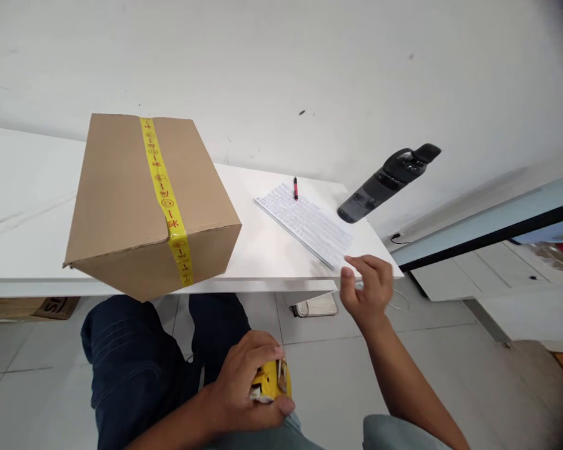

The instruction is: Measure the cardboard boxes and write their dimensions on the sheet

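Note:
My left hand point(248, 381) is wrapped around a yellow tape measure point(269, 380) with a metal clip, held low over my lap. My right hand point(368, 289) hovers at the table's front right edge, thumb and index finger slightly apart with nothing visible between them. Just left of those fingertips lies a handwritten notepad point(304, 220), its near corner close to them. A red and black pen point(295, 189) rests by the notepad's far edge. On the left stands a closed cardboard box point(117, 187), sealed with yellow printed tape point(161, 181), its front corner jutting past the table edge.
A dark water bottle point(380, 184) stands at the back right of the white table point(244, 250), near the wall. Under the table are another cardboard box point(23, 308) and a pale flat object point(316, 305) on the tiled floor. A cable point(398, 300) loops behind my right wrist.

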The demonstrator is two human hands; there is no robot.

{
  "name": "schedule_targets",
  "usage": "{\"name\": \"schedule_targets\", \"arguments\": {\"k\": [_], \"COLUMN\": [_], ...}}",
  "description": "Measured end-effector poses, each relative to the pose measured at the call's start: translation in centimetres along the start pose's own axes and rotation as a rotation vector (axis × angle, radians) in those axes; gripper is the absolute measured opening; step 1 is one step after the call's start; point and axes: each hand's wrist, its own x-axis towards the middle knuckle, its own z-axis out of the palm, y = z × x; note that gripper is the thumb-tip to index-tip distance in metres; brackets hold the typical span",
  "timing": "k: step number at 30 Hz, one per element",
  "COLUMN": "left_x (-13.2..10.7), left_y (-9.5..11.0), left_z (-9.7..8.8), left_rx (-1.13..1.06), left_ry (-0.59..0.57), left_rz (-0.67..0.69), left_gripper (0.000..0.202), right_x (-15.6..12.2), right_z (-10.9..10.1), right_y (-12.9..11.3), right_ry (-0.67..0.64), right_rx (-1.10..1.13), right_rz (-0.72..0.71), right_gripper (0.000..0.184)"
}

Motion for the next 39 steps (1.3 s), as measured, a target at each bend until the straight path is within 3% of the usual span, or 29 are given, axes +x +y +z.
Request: {"name": "schedule_targets", "arguments": {"k": [2, 3, 7, 9, 11, 13, 17, 20, 22, 25, 29, 32, 35, 39], "left_x": [0.0, 0.0, -0.4, -0.4, 0.1, 1.3, 6.0, 10.4, 12.7, 14.4, 14.3, 13.9, 13.9, 14.5], "left_y": [-0.1, -0.2, -0.3, -0.5, -0.7, -0.8, -1.2, -2.4, -3.9, -6.5, -8.7, -8.9, -8.4, -8.4], "left_z": [-0.1, -0.2, -0.5, -0.8, -1.3, -1.9, -3.3, -3.7, -3.7, -3.3, -3.1, -3.6, -4.5, -6.0], "left_rx": [-0.023, -0.035, -0.020, 0.004, 0.009, 0.010, 0.057, 0.047, 0.017, -0.003, -0.016, -0.007, -0.048, -0.120], "left_ry": [0.033, 0.047, 0.050, 0.071, 0.110, 0.125, -0.005, -0.130, -0.149, -0.084, -0.043, -0.083, -0.180, -0.220], "left_rz": [-0.053, -0.075, -0.076, -0.052, -0.034, -0.028, -0.121, -0.276, -0.402, -0.597, -0.748, -0.803, -0.818, -0.829], "left_gripper": [0.056, 0.055, 0.057, 0.061, 0.064, 0.065, 0.055, 0.041, 0.038, 0.043, 0.045, 0.046, 0.047, 0.048], "right_x": [-0.3, -0.5, -1.2, -1.7, -2.2, -2.5, -2.6, -1.7, 0.0, 4.2, 10.2, 12.5, 13.2, 13.4], "right_z": [0.7, 1.2, 3.8, 4.5, 4.7, 4.3, 3.3, 3.5, 4.7, 8.8, 16.1, 20.3, 22.7, 23.4], "right_y": [2.3, 3.7, 8.3, 8.0, 5.3, 0.9, -8.3, -10.6, -9.4, -5.1, 1.2, 4.4, 6.0, 6.7], "right_ry": [0.080, 0.040, -0.572, -0.720, -0.737, -0.717, -0.605, -0.647, -0.697, -0.786, -0.881, -0.998, -1.069, -1.063], "right_rx": [-0.041, -0.059, 0.005, 0.011, -0.009, -0.024, -0.062, 0.067, 0.201, 0.180, -0.022, -0.045, -0.039, 0.023], "right_rz": [0.078, 0.155, 0.451, 0.490, 0.441, 0.333, 0.219, 0.168, 0.186, 0.280, 0.311, 0.310, 0.302, 0.289], "right_gripper": [0.023, 0.029, 0.043, 0.046, 0.046, 0.043, 0.041, 0.038, 0.035, 0.042, 0.055, 0.057, 0.052, 0.035]}}
